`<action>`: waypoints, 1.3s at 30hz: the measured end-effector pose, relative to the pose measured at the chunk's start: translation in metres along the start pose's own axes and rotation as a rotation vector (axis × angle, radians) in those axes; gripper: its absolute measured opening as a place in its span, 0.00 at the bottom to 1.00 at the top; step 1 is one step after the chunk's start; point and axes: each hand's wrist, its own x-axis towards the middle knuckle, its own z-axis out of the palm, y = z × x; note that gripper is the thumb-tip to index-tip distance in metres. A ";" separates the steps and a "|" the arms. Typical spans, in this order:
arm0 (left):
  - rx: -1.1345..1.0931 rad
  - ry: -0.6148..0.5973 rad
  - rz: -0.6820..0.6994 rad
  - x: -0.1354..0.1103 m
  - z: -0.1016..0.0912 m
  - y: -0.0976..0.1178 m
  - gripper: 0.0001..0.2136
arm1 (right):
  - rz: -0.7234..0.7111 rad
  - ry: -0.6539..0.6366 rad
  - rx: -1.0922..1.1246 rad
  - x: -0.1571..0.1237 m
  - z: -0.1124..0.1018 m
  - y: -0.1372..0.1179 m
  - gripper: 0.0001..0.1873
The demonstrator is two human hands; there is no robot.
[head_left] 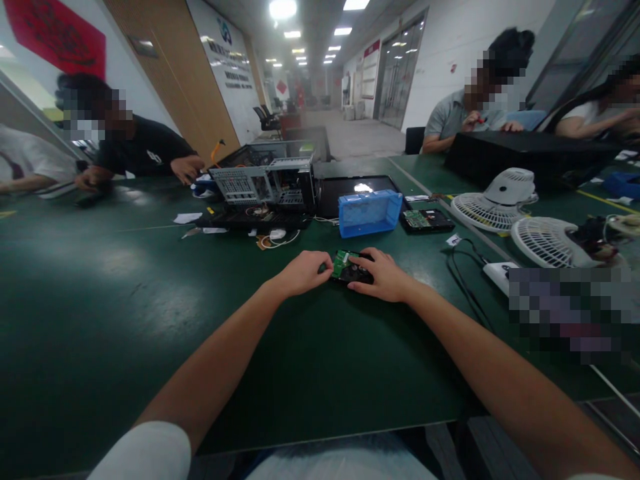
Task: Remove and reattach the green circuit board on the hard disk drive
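A hard drive (345,267) lies on the green table with its green circuit board facing up. My right hand (384,277) grips its right side, the fingers along the far edge and the thumb at the near edge. At the drive's left end is my left hand (309,272), its fingers curled closed. A small dark bit shows between those fingers, too little of it to name. Just beyond the drive stands a blue plastic bin (370,215), tipped on its side. A second hard drive (427,221), larger in view, rests right of the bin.
An opened computer case (263,187) stands at the back left, with cables and scraps before it. White fan parts (493,200), a power strip (500,273) with a black cord and a black case (530,157) are on the right. Several people sit around the table.
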 end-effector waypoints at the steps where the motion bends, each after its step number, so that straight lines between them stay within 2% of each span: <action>1: -0.004 -0.002 -0.004 0.000 0.000 0.000 0.05 | 0.000 -0.001 0.001 0.000 0.000 0.000 0.40; 20: -0.020 -0.005 0.058 0.001 0.004 -0.002 0.03 | 0.004 -0.010 0.002 0.000 -0.002 -0.001 0.41; 24: -0.035 -0.005 0.053 0.000 0.001 -0.001 0.04 | 0.000 -0.003 0.003 0.000 -0.001 -0.001 0.40; 28: -0.034 0.048 0.053 -0.001 -0.008 -0.004 0.06 | 0.000 0.000 -0.004 0.000 0.001 0.001 0.40; 33: 0.011 0.007 0.060 -0.002 -0.011 -0.006 0.08 | 0.001 -0.010 -0.011 0.000 0.000 0.000 0.41; 36: -0.014 0.104 0.010 -0.002 -0.011 -0.003 0.08 | 0.003 -0.011 -0.012 0.000 -0.001 0.000 0.41; 39: -0.049 0.239 -0.046 -0.003 -0.015 0.000 0.12 | 0.005 -0.011 -0.009 0.001 -0.001 -0.001 0.41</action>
